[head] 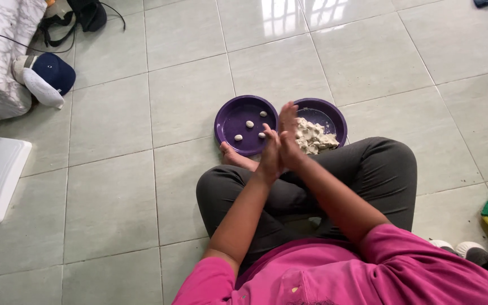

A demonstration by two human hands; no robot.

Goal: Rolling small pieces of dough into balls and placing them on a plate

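Left hand (270, 155) pressed against right hand (289, 135) — above purple plates' (227, 121) near rims.

Left hand (270, 155) and right hand (289, 138) pressed palm to palm, fingers pointing forward (right slightly ahead), forearms converging above crossed legs.

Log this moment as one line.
left hand and right hand: palms pressed together | left purple plate: four small white balls | right purple plate: white dough lumps

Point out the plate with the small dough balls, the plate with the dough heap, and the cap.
left purple plate (230, 118), head view, bare inner floor.
right purple plate (330, 111), head view, bare far side.
blue cap (56, 70), head view, crown.
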